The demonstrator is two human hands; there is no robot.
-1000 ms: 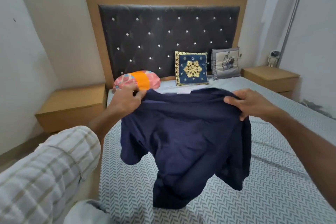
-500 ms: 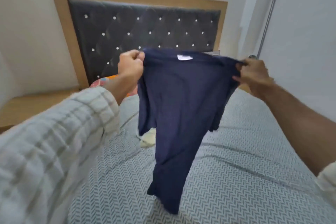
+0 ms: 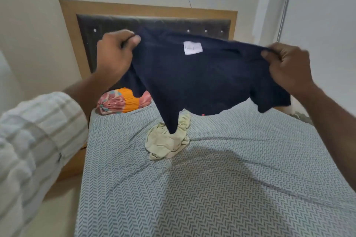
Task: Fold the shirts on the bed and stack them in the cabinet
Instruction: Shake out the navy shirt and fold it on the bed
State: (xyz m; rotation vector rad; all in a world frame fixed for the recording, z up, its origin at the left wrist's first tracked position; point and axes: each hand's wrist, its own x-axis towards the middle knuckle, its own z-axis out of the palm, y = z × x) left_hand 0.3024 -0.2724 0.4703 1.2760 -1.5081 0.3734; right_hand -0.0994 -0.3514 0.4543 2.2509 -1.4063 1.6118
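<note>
Navy cloth hangs spread in the air over the bed (image 3: 212, 188): the navy shirt (image 3: 202, 82) is not yet folded, a cream garment (image 3: 165, 140) lies crumpled on the sheet beneath it, and no cabinet shows, so the task looks barely begun. From left to right, the left hand (image 3: 115, 54) pinches one shoulder with curled fingers, and the right hand (image 3: 289, 67) pinches the other likewise.

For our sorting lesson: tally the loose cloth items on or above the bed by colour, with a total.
Navy: 1, the navy shirt held up in both hands
Cream: 1, the crumpled cream garment on the bed
Orange and pink: 1, the patterned pillow
Total: 3
</note>
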